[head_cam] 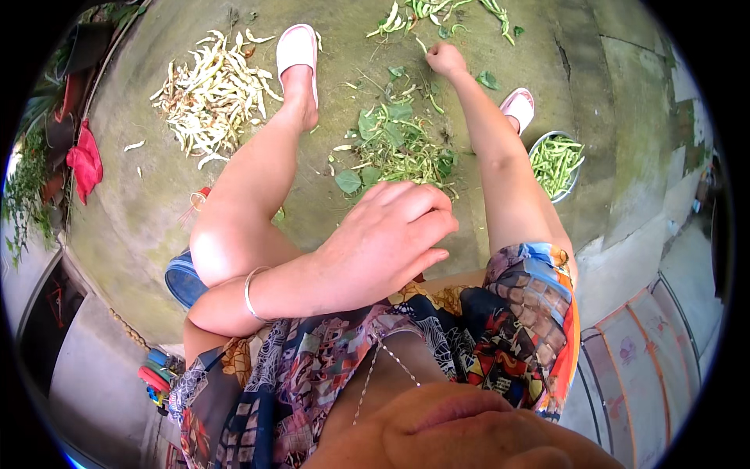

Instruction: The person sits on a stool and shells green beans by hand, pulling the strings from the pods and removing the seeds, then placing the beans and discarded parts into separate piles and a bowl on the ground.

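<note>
My right hand (446, 58) reaches far forward with its fingertips closed on one end of a green bean pod (421, 45). Nearer to me, my left hand (398, 237) hangs loosely curled above my lap, its thumb apart from the fingers; nothing shows in it, and its palm is hidden. Beyond it, a heap of bean stems, leaves and thin pods (404, 143) lies on the concrete floor. More green pods (430, 9) are spread at the top edge. At the right, a metal bowl (576, 177) holds green bean pods (554, 164).
A large pile of pale, dry-looking bean pods (214, 97) lies at the left. My feet wear pink slippers (296, 47). A red cloth (85, 163) and potted plants (26, 193) are at the left edge. A small red cup (200, 198) stands beside my left knee, near a blue plastic object (183, 280).
</note>
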`<act>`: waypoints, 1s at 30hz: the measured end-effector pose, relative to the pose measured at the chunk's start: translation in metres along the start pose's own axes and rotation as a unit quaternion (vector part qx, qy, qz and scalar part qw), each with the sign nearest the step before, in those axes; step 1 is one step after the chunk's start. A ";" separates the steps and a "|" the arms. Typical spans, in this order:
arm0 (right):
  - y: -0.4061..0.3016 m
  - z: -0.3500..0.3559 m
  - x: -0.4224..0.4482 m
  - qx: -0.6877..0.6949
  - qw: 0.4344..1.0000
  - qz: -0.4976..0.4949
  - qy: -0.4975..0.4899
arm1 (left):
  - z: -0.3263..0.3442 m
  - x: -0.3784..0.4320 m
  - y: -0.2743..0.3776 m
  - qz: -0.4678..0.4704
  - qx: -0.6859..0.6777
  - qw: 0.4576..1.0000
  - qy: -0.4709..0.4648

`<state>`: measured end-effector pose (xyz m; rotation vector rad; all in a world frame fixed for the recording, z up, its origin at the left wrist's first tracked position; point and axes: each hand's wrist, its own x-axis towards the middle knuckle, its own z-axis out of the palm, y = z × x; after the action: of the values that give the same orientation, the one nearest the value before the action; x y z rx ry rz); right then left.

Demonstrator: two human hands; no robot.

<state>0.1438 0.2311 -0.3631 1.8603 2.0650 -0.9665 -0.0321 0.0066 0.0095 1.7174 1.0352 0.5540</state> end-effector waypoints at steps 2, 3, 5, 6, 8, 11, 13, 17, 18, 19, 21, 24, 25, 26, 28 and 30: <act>0.018 -0.020 -0.029 0.186 0.981 0.019 -0.043 | 0.005 -0.004 0.008 0.021 0.025 0.999 0.004; 0.022 -0.039 -0.044 0.369 0.925 0.027 -0.088 | 0.006 -0.005 0.013 0.035 0.053 0.998 0.009; 0.001 -0.071 -0.095 0.419 0.897 -0.002 -0.144 | 0.013 -0.017 0.009 0.017 0.110 0.994 0.021; -0.010 -0.093 -0.129 0.437 0.883 -0.041 -0.167 | 0.014 -0.024 0.012 0.012 0.137 0.990 0.034; -0.018 -0.133 -0.192 0.449 0.873 -0.069 -0.176 | 0.018 -0.030 0.008 0.018 0.173 0.982 0.073; -0.042 -0.183 -0.239 0.337 0.912 -0.185 -0.142 | 0.004 -0.008 -0.014 -0.019 0.217 0.963 0.160; -0.067 -0.195 -0.281 0.228 0.932 -0.272 -0.072 | -0.003 -0.002 -0.015 -0.070 0.151 0.960 0.226; -0.097 -0.193 -0.353 0.063 0.940 -0.333 0.026 | 0.010 -0.013 -0.019 -0.118 0.089 0.981 0.126; -0.098 -0.194 -0.360 -0.024 0.953 -0.303 0.012 | 0.014 -0.018 -0.004 -0.141 0.143 0.977 0.074; -0.092 -0.192 -0.361 -0.025 0.953 -0.302 0.012 | 0.022 -0.021 0.002 -0.141 0.143 0.977 0.075; -0.068 -0.182 -0.345 -0.021 0.949 -0.256 -0.183 | 0.037 -0.027 0.006 -0.075 0.319 0.942 -0.070; -0.026 -0.137 -0.272 0.012 0.952 -0.241 -0.187 | 0.048 -0.043 0.010 -0.057 0.353 0.915 -0.185; -0.016 -0.126 -0.248 0.024 0.965 -0.213 -0.148 | 0.052 -0.045 0.006 -0.045 0.347 0.913 -0.210; -0.017 -0.117 -0.221 0.013 0.971 -0.202 -0.128 | 0.050 -0.049 0.004 -0.035 0.337 0.917 -0.212; -0.011 -0.086 -0.159 0.033 0.978 -0.188 -0.088 | 0.044 -0.055 -0.001 0.002 0.322 0.930 -0.178; 0.006 -0.055 -0.095 0.090 0.988 -0.122 -0.034 | 0.035 -0.053 -0.005 0.017 0.326 0.932 -0.154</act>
<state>0.1822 0.1856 -0.2700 1.6520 2.2685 -1.2960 -0.0350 -0.0559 -0.0029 2.3124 1.0198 -0.0715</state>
